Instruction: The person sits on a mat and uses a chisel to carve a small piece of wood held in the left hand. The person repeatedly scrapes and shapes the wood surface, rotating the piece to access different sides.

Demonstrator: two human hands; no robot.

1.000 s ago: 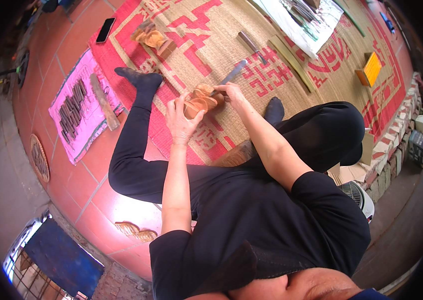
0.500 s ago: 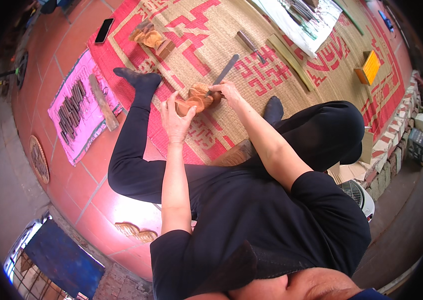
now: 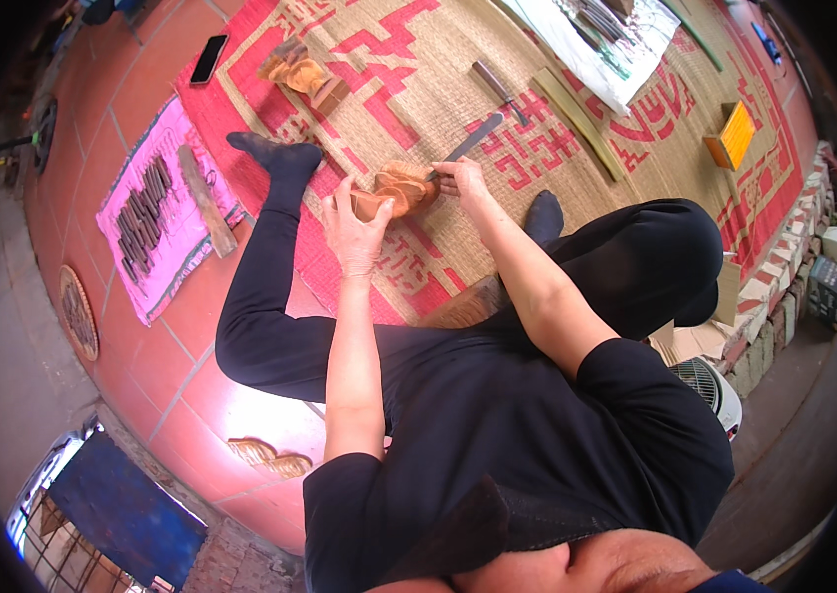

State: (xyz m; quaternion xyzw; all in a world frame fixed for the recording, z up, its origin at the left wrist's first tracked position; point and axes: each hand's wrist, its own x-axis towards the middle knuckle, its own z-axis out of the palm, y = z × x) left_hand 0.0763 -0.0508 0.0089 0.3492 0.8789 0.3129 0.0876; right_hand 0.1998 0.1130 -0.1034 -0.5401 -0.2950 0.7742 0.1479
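Note:
Between my hands, above the woven mat, is a reddish-brown wood carving [image 3: 402, 188] with rounded, layered lobes. My left hand [image 3: 353, 235] grips its left side, thumb and fingers spread around it. In my right hand [image 3: 465, 182] is a long, flat, grey file [image 3: 480, 132], pinched near its lower end. That end meets the carving's right side, while the rounded far end slants up and to the right. The pinching fingers partly hide where file and wood meet.
Another wood carving [image 3: 302, 77] stands on the patterned mat [image 3: 458, 59], near a phone [image 3: 208, 60]. Many chisels [image 3: 144, 212] lie on a pink cloth [image 3: 156, 287] at left. A dark-handled tool [image 3: 497, 87], bamboo strip [image 3: 576, 121] and yellow box [image 3: 731, 135] lie right.
The file has swung clockwise and shifted right, its far end now lower. My right hand has moved slightly right. The carving has turned or shifted a little in my left hand.

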